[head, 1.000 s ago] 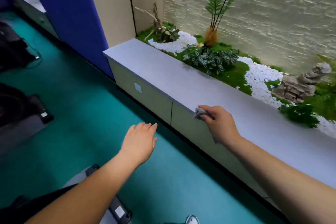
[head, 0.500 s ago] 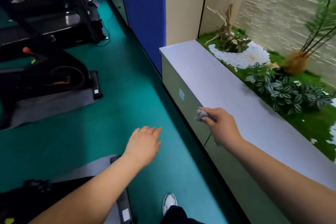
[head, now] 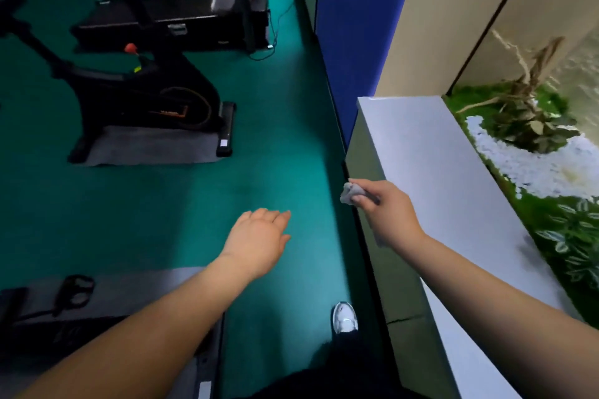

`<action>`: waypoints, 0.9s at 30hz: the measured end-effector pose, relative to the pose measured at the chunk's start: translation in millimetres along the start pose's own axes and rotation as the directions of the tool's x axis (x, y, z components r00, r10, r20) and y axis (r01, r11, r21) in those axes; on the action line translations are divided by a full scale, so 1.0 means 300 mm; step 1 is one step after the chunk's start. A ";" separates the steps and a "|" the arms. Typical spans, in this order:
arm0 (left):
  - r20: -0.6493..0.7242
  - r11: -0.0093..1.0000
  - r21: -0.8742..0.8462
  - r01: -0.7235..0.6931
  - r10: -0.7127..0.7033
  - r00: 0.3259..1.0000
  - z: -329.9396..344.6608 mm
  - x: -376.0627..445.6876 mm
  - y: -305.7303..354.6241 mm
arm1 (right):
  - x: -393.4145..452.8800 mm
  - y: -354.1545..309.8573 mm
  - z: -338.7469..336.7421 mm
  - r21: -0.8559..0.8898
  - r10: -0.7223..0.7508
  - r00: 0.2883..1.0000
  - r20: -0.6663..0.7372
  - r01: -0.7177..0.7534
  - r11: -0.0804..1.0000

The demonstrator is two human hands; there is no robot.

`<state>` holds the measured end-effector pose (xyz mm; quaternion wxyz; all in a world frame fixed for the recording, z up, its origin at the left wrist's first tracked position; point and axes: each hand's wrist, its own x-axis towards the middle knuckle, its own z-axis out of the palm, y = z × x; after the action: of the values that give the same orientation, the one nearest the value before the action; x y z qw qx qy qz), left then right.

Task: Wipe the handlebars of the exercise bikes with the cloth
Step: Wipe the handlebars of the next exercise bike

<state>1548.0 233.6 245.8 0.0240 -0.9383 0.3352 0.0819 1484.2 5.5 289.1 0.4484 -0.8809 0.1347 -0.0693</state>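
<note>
My right hand point(head: 387, 214) is shut on a small grey cloth point(head: 349, 193), held in the air beside the front edge of a grey ledge. My left hand point(head: 257, 241) hangs open, palm down, over the green floor with nothing in it. A black exercise bike point(head: 142, 97) with a red knob stands on a grey mat at the upper left, a good way from both hands. Its handlebars are out of view. Part of another machine's base point(head: 74, 293) on a grey mat shows at the lower left.
A grey ledge point(head: 431, 178) runs along the right, with a planter of moss, white pebbles and plants point(head: 531, 126) behind it. A blue pillar point(head: 353, 26) stands ahead. Treadmills point(head: 181, 6) fill the far left. My white shoe point(head: 345, 317) is on the green floor.
The view has swung left, away from the planter wall and toward the gym floor, bringing the bike and treadmills into sight. Both hands keep their pose; the right still grips the cloth.
</note>
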 end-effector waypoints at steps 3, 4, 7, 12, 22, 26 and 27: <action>-0.006 0.990 -0.044 0.134 -0.134 0.991 0.000 0.108 -0.037 | 0.193 0.021 0.005 -0.021 -0.058 0.993 0.098 0.061 0.998; -0.002 0.983 -0.056 0.175 -0.176 0.984 -0.002 0.139 -0.048 | 0.252 0.026 0.007 -0.026 -0.076 0.989 0.129 0.080 0.996; 0.019 0.959 -0.061 0.277 -0.277 0.961 -0.008 0.214 -0.078 | 0.408 0.036 0.025 -0.040 -0.095 0.975 0.202 0.105 0.994; 0.036 0.888 -0.104 0.447 -0.446 0.894 -0.006 0.291 -0.154 | 0.647 0.023 0.123 -0.069 -0.153 0.934 0.322 0.185 0.980; 0.098 0.789 -0.111 0.604 -0.596 0.797 0.015 0.457 -0.531 | 1.100 -0.195 0.462 -0.044 -0.232 0.857 0.461 0.283 0.958; 0.129 0.790 -0.076 0.609 -0.598 0.791 0.005 0.540 -0.671 | 1.243 -0.276 0.564 -0.038 -0.259 0.825 0.502 0.320 0.947; 0.125 0.785 -0.079 0.614 -0.603 0.788 0.000 0.560 -0.704 | 1.276 -0.292 0.590 -0.038 -0.267 0.818 0.510 0.331 0.943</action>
<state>1809.5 292.2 215.1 0.0104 -0.9911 0.0079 0.1324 1907.9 76.7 256.4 0.3954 -0.9051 -0.1214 0.0989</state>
